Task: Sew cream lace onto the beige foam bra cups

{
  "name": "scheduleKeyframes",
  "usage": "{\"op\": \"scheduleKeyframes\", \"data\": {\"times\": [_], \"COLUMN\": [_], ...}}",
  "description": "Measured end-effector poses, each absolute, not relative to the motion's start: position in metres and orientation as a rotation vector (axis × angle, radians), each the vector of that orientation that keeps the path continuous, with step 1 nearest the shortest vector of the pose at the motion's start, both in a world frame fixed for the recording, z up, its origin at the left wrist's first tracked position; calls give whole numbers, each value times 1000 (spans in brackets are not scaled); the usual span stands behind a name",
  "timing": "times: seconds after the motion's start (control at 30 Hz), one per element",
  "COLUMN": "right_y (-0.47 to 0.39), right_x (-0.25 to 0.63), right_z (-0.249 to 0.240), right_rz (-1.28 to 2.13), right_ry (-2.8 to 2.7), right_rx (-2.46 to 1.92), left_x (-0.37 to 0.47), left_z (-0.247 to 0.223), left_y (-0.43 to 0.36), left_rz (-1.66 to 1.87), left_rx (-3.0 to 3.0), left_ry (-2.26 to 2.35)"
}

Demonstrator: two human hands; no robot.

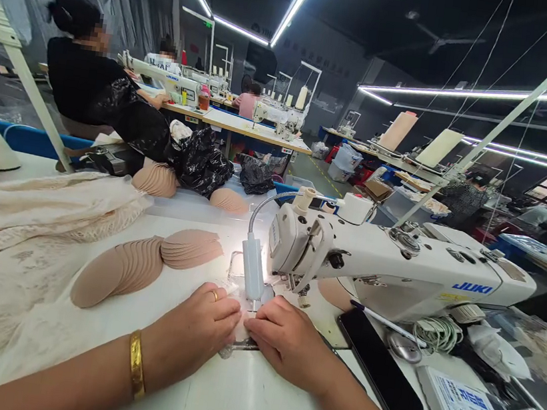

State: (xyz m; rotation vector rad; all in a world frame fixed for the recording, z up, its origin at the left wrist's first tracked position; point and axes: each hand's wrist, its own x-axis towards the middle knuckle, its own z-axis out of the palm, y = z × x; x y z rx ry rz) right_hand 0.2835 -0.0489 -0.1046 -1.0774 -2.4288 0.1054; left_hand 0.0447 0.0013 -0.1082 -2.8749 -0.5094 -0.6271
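Just in front of the needle area of a white JUKI sewing machine (pixel 293 241), my two hands almost meet. My left hand (pixel 202 323), with a ring and a gold bracelet, has its fingers closed on a small piece of pale sheer fabric (pixel 239 330). My right hand (pixel 286 338) pinches the same piece from the other side; most of it is hidden under the fingers. A grey clip-on lamp (pixel 252 268) on a bent metal neck lights the spot. Left of my hands lie fanned stacks of beige bra cups (pixel 118 272).
Cream lace fabric (pixel 2 277) covers the table's left side. To the right lie a black phone (pixel 378 367), a pen (pixel 389 324), a coil of cord (pixel 438 334) and a white box (pixel 473 409). Black plastic bags (pixel 203 159) stand behind the table. A person (pixel 98 81) sits sewing at the back left.
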Motion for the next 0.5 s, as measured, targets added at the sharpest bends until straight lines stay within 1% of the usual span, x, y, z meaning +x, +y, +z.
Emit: {"op": "scheduleKeyframes", "data": {"times": [0.33, 0.5], "right_y": [-48, -46], "right_x": [285, 285], "right_z": [-108, -111], "right_rz": [28, -39], "right_ry": [-2417, -2390], "right_rx": [-1199, -1276], "left_x": [54, 57], "left_z": [-112, -103], "left_y": [24, 39], "left_rz": [-839, -802], "left_rx": [-2928, -2933], "left_ry": [-372, -320]}}
